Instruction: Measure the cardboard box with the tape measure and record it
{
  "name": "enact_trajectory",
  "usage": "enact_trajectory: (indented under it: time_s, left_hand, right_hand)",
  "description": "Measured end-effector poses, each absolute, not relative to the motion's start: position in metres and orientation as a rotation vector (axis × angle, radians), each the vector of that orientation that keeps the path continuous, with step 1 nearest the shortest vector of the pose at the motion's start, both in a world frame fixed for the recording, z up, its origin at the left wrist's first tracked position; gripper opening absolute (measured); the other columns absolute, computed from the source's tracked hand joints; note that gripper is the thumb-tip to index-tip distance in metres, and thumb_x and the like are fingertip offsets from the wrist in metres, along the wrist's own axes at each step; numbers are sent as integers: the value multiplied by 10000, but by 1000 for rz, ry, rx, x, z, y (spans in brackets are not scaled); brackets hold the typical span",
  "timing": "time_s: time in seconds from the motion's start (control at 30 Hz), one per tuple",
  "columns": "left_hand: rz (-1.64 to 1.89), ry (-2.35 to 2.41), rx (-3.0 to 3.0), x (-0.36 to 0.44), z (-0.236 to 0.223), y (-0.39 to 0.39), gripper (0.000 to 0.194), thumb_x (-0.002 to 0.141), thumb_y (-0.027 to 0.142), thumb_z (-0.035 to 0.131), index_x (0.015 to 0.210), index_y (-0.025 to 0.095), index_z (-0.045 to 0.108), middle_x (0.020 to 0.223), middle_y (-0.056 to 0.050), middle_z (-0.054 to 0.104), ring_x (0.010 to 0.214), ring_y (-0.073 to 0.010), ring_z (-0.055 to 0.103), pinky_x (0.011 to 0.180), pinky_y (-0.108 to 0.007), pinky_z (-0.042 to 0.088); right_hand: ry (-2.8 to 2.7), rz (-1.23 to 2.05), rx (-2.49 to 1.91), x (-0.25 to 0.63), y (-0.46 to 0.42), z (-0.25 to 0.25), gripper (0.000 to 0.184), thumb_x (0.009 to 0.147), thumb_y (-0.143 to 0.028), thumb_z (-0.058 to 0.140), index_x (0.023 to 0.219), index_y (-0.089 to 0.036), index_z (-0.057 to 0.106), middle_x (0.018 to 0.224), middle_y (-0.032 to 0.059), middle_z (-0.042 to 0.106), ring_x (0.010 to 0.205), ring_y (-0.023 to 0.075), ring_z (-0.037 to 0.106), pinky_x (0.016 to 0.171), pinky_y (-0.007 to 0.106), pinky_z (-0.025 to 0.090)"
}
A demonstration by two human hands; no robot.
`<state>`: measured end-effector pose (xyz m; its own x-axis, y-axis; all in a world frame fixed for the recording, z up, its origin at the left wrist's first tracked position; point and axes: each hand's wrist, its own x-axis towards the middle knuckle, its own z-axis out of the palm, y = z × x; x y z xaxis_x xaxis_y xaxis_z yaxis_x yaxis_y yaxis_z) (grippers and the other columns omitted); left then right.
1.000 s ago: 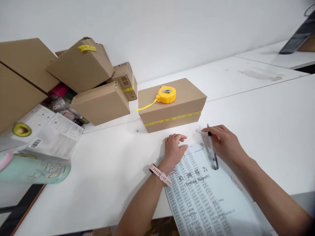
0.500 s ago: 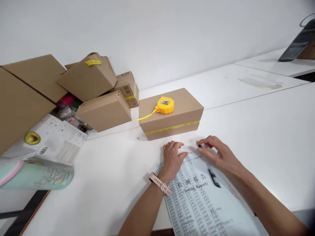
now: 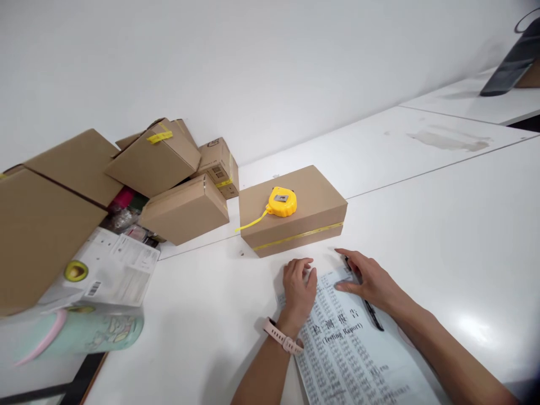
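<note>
A printed report [image 3: 337,360] titled "Testing Report" lies on the white table in front of me. My left hand [image 3: 298,288], with a pink band at its wrist, rests at the upper left edge of the report; its fingers are loosely bent, the thumb apart, nothing in them. Over the upper right part is my right hand [image 3: 369,278], thumb and index finger spread. Beneath it a black pen [image 3: 374,316] lies slanting on the paper, its middle hidden by the hand. Beyond both hands stands a closed cardboard box [image 3: 312,194] with a yellow tape measure [image 3: 282,202] on top.
Several cardboard boxes [image 3: 156,160] are piled at the left against the wall. Nearer are a white avocado-printed package [image 3: 122,264] and a mint-green bottle [image 3: 113,332] lying on its side. A dark bottle-like object [image 3: 508,64] stands at the far right.
The whole view has shifted, so the boxes appear lower. My right hand has drawn back from the pen's far end, and its thumb and index finger are wider apart. My left hand stays by the report.
</note>
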<state>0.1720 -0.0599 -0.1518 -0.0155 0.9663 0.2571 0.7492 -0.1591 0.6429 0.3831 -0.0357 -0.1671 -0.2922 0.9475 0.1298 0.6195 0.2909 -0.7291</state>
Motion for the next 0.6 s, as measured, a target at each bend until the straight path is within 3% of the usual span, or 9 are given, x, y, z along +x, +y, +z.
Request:
enact_trajectory:
  time_s: [0.13,0.27,0.5,0.6]
  left_hand:
    - [1036,1795,2011,170,-149,-67,187,957,145,496,1005,221,660,917,-55,701,881,-209,644,868,-374,487]
    - [1000,1725,2095,170,-152,-70,183,933,134,524,977,231,672,908,-60,711,893,-236,645,864,-405,474]
    - [963,1655,2143,170,-161,-63,229,845,54,619,968,231,698,943,-55,708,934,-259,611,882,-437,445]
    - [1033,1673,2113,172,-160,-60,232,824,38,623,932,226,704,928,-58,708,929,-259,616,885,-434,452]
  right_hand:
    - [-1897,712,-1501,387,-30,-172,698,777,-510,729,1405,-294,514,929,42,637,765,246,597,677,385,492]
    - [-1812,666,-1569,388,-28,-168,707,774,-515,727,1407,-281,516,937,51,640,768,248,606,672,384,496]
    - [-1738,580,-1501,383,-22,-173,354,892,-453,561,1175,-256,639,806,29,581,675,210,571,636,360,471]
    - [-1601,616,-1481,383,-19,-179,298,871,-441,547,1047,-241,682,777,33,569,651,211,565,647,373,471]
